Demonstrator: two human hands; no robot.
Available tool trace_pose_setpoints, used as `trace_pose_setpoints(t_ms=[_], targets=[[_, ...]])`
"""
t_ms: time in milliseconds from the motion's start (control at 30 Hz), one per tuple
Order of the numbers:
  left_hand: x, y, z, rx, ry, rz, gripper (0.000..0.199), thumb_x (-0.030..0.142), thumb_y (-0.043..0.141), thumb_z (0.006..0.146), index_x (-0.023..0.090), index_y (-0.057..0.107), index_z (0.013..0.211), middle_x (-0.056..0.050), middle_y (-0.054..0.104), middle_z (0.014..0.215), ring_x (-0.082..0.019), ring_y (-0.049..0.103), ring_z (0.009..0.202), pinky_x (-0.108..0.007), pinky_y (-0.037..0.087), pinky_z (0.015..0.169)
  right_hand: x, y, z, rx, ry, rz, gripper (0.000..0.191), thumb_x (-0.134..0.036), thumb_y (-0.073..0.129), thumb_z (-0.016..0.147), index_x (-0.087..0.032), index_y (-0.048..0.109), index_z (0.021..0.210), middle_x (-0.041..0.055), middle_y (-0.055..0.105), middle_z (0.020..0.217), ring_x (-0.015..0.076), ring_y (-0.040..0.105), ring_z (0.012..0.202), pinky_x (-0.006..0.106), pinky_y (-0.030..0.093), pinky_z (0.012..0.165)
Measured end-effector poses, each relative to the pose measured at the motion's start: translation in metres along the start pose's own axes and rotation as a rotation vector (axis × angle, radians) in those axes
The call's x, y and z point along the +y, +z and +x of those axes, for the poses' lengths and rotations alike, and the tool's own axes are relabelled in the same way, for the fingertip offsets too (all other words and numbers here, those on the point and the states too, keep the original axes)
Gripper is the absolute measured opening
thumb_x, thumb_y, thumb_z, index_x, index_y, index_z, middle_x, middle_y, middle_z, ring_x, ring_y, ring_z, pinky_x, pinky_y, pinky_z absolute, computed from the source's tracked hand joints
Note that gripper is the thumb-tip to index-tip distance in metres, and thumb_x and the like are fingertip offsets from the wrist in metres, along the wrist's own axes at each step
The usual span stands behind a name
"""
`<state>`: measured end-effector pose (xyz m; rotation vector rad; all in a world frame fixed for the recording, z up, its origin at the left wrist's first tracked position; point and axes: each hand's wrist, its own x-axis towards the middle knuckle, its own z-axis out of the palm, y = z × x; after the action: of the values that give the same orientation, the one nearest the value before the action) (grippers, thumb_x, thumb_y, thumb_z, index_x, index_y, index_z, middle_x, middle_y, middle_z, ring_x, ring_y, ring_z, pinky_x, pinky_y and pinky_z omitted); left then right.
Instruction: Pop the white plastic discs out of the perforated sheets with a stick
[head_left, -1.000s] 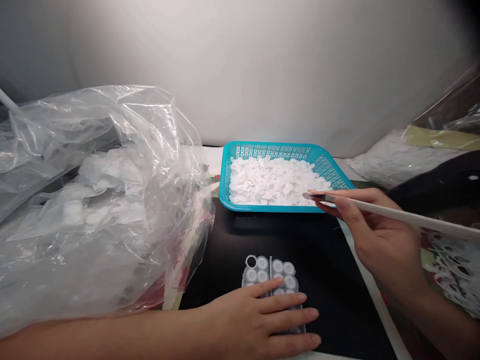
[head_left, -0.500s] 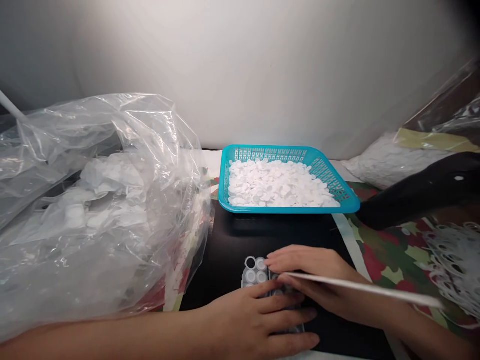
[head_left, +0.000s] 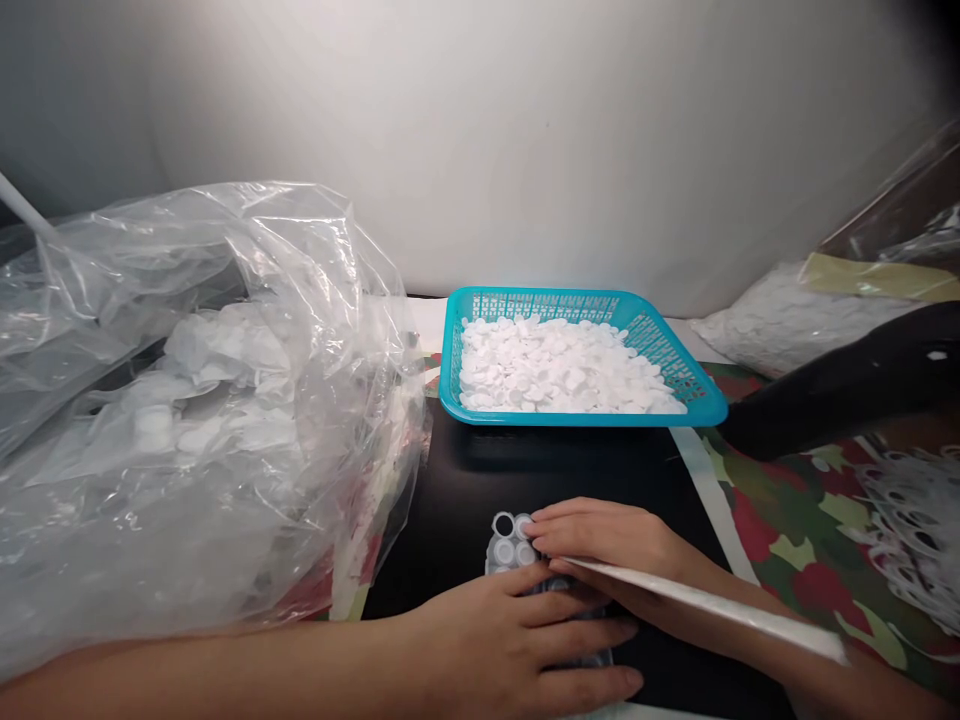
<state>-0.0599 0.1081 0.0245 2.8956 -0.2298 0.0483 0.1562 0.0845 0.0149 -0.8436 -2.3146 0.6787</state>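
Observation:
A translucent plastic piece with round cup-like cells (head_left: pixel 505 551) lies on the black mat (head_left: pixel 442 500), mostly hidden beneath my hands. My left hand (head_left: pixel 502 640) rests flat across its near part, fingers spread. Over its right side, my right hand (head_left: pixel 622 540) is closed, fingertips touching the upper cells. A long, thin white stick-like tool (head_left: pixel 712 603) juts rightward from beside its thumb, narrow near the fingers and wider at the far end. I cannot make out what kind of tool it is. One ring-shaped cell at the top left shows black through its middle.
Behind the hands stands a blue basket (head_left: pixel 585 420) heaped with small white discs (head_left: pixel 562 365). A large clear plastic bag (head_left: pixel 315 480) of whitish pieces fills the left. At right are a black curved object (head_left: pixel 840 385), loose white rings (head_left: pixel 915 520) and another filled bag (head_left: pixel 780 310).
The outer end of the white tool has swung down and slightly left. My right fingers have shifted a little over the cells. My left hand stays in nearly the same place.

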Motion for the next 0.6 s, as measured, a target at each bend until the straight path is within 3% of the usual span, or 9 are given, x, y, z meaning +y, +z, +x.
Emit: trace_pose_setpoints(t_ms=[133,267,467,600], targets=[[0.000,0.000,0.002,0.018,0.002,-0.026,0.044,0.022,0.026,0.103,0.012,0.041,0.144,-0.009,0.044,0.147,-0.023,0.044,0.132,-0.041,0.029,0.114,-0.004,0.005,0.001,0.013,-0.155,-0.304,0.023,-0.017,0.045,0.099,-0.011,0.064,0.112,0.0098,0.070,0.117,0.0196,0.065,0.111,0.031,0.055,0.096],[0.000,-0.001,0.002,0.060,0.004,-0.056,0.042,0.021,0.032,0.102,0.011,0.047,0.139,-0.009,0.048,0.143,-0.024,0.044,0.133,-0.044,0.021,0.118,-0.009,0.007,0.000,0.100,-0.194,-0.465,0.022,-0.010,0.047,0.096,-0.009,0.063,0.112,0.0135,0.071,0.113,0.0216,0.066,0.109,0.034,0.057,0.094],[0.001,0.002,-0.005,0.018,-0.027,-0.185,0.048,0.023,0.033,0.102,0.010,0.032,0.148,-0.008,0.023,0.156,-0.023,0.019,0.145,-0.042,0.017,0.120,-0.002,-0.007,0.001,0.303,-0.013,-0.315,0.032,-0.008,0.043,0.096,-0.016,0.055,0.125,0.0120,0.067,0.119,0.0183,0.063,0.112,0.032,0.056,0.093],[0.002,0.002,-0.007,0.023,-0.034,-0.263,0.051,0.023,0.034,0.100,0.010,0.029,0.149,-0.007,0.017,0.157,-0.022,0.014,0.146,-0.041,0.009,0.121,-0.003,-0.023,-0.001,0.511,0.189,-0.413,0.029,-0.010,0.051,0.094,-0.022,0.059,0.120,0.0066,0.070,0.114,0.0175,0.068,0.104,0.030,0.056,0.090]])
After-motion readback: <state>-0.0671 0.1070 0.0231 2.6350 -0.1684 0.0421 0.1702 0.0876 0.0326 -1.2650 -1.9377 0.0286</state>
